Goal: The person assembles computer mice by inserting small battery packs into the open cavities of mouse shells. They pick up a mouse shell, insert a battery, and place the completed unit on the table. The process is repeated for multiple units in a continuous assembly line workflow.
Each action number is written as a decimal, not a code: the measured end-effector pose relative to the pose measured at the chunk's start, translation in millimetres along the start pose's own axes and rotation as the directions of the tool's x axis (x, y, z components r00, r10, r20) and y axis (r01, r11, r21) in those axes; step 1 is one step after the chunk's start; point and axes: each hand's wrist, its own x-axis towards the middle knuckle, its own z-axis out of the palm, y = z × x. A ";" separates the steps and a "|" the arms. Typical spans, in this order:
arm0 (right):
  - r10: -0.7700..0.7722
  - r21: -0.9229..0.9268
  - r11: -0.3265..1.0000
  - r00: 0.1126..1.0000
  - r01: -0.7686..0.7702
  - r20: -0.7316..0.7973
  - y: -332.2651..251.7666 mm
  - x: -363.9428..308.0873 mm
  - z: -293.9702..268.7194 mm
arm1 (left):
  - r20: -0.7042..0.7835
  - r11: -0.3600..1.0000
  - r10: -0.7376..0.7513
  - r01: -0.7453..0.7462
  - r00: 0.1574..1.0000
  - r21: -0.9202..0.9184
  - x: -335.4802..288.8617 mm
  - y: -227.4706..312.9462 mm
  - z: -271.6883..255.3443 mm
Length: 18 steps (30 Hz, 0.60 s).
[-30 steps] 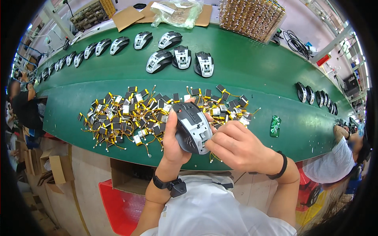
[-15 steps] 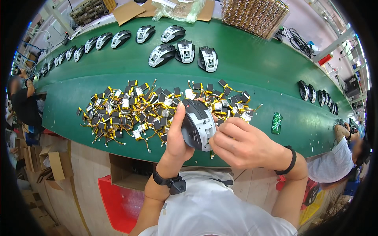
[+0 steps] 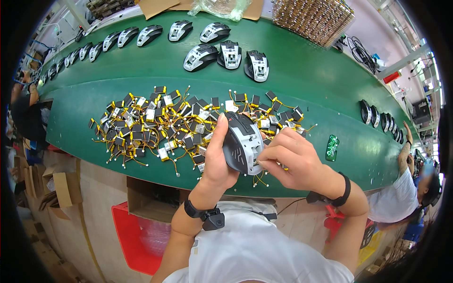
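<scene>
White short-sleeved shirt (image 3: 255, 245), boxy black left wristband (image 3: 213, 220), black right wristband (image 3: 346, 189)

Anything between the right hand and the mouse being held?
Nothing visible: the right hand is right at the open near end of the mouse. The left hand grips its left side, out of the way. The wired battery packs lie on the table beyond and beside it.

your left hand (image 3: 218, 165): cupped in grip, thumb (image 3: 219, 136) extended | your right hand (image 3: 298, 158): right of grip, fingers (image 3: 279, 152) curled | forearms (image 3: 185, 225): bodyward of grip
</scene>
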 end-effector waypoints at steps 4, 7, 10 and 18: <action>-0.203 -0.267 0.941 0.978 0.209 0.052 1.2 -1.5 -1.3 | -0.004 1.000 -0.007 0.006 1.000 -0.019 -0.4 2.1 3.1; -0.268 -0.344 0.886 0.949 0.311 0.166 -6.6 5.4 -9.5 | -0.012 1.000 -0.006 0.006 1.000 0.024 -0.6 -0.2 2.2; -0.279 -0.308 0.897 0.946 0.319 0.168 -6.1 6.0 -10.3 | -0.021 0.999 -0.002 0.002 1.000 0.032 0.1 -2.7 0.6; -0.079 -0.157 0.985 0.997 0.076 -0.015 -4.7 -7.7 3.6 | -0.023 0.998 0.061 -0.061 0.998 -0.007 0.1 -5.0 4.0</action>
